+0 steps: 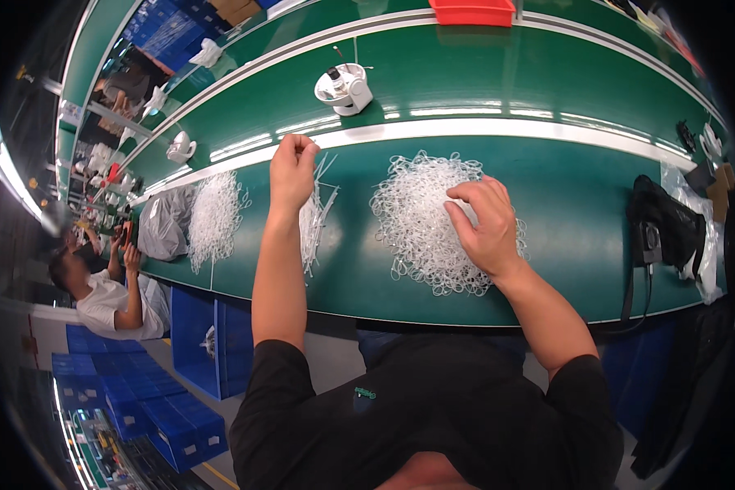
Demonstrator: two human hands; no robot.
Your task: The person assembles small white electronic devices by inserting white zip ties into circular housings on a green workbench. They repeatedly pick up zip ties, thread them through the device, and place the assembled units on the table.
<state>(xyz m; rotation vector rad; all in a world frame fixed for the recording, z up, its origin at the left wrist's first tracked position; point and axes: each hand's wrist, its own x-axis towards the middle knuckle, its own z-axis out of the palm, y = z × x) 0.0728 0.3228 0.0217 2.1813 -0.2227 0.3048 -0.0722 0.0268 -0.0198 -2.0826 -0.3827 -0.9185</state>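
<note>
My left hand [292, 175] is raised above the bench, its fingers pinched together. Whatever it may hold is too small to make out. Beneath and beside it lies a narrower heap of white strips [317, 220], partly hidden by my wrist. My right hand [486, 224] hovers at the right side of a wide pile of small white wire-like loops [420, 220]. Its thumb and index finger are curved towards each other with a small gap between them, and nothing shows in it. Part of the pile is covered by that hand.
Another white loop pile [215, 216] and a grey bag [165, 222] lie to the left. A white device [347, 88] stands on the conveyor [482, 73], with a red tray [472, 11] beyond. A black bag [665, 224] lies right. A co-worker [114, 298] sits left.
</note>
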